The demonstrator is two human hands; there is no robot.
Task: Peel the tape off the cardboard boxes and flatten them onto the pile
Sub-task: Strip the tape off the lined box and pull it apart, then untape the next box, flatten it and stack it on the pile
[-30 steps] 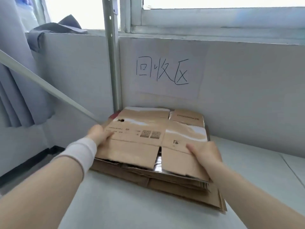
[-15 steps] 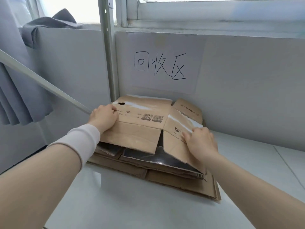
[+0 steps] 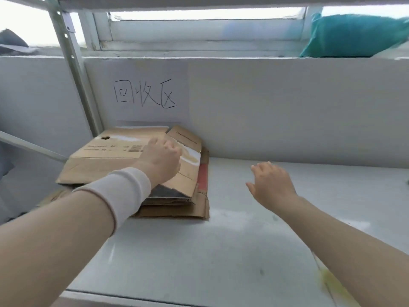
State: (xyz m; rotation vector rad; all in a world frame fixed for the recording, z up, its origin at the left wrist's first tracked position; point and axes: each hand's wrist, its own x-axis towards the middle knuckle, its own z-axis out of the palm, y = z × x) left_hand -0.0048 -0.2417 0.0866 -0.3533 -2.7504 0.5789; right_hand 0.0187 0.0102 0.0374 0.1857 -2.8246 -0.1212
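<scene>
A pile of flattened brown cardboard boxes [image 3: 177,209] lies on the white shelf [image 3: 221,251] against the back wall, at the left. The top box [image 3: 104,160] is flat, with white tape strips and a barcode on it. My left hand [image 3: 162,161], with a white wristband on the forearm, presses down on the top box near its right side, fingers curled. My right hand [image 3: 271,182] hovers over the bare shelf to the right of the pile, fingers spread, holding nothing.
A paper sign with handwritten characters [image 3: 145,96] is stuck on the white wall behind the pile. A metal shelf post [image 3: 73,69] stands at the left. A teal bag [image 3: 354,36] sits on the window ledge at upper right. A yellowish thing [image 3: 332,284] shows near my right forearm.
My right hand has let go of the top box and moved right, off the pile. My left hand has slid from the box's left edge to its right side. The box lies flatter.
</scene>
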